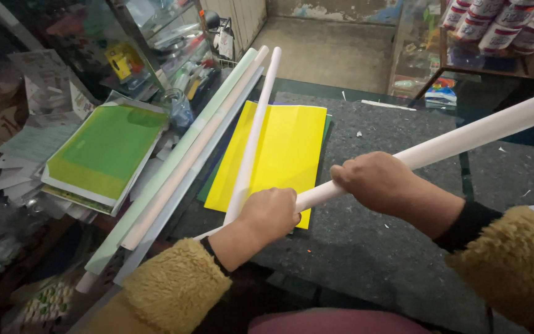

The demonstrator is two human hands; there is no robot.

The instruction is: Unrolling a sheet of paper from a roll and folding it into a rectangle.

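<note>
Both of my hands grip one long white rolled paper tube (465, 136) that slants from lower left up to the right edge. My left hand (270, 213) is closed around its lower end, my right hand (378, 182) a little farther up. Under them, a yellow sheet (285, 151) lies on a dark grey mat (390, 235). Another white roll (254, 133) rests across the yellow sheet, pointing away from me.
Several long pastel rolls (180, 167) lie side by side left of the yellow sheet. A stack of green and white sheets (103, 151) sits at the left among loose papers. Shelves with goods stand behind, and wrapped rolls (502, 25) fill a rack at top right.
</note>
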